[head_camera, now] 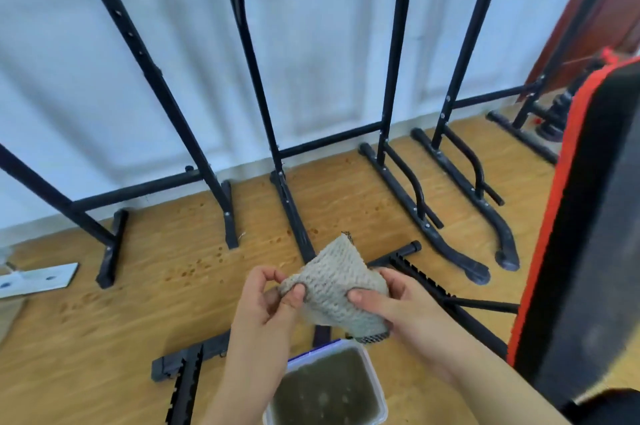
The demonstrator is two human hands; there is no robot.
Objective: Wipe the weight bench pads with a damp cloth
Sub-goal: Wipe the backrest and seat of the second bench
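Now both your hands pinch the cloth [336, 286] above the water tub [375, 386]; the bench pad [585, 216] stands upright to the cloth's right, nearer your right hand [388, 303] than your left hand [273, 300].

At lower centre of the frame, a cloth [337, 286] hangs between two hands, the left hand [266, 300] at its left edge, the right hand [391, 303] at its right. A tub of liquid [327, 390] sits directly below on the floor [104, 338]. A bench pad [588, 234] fills the right edge; frame legs [284, 161] stand behind, against the wall [311, 43].
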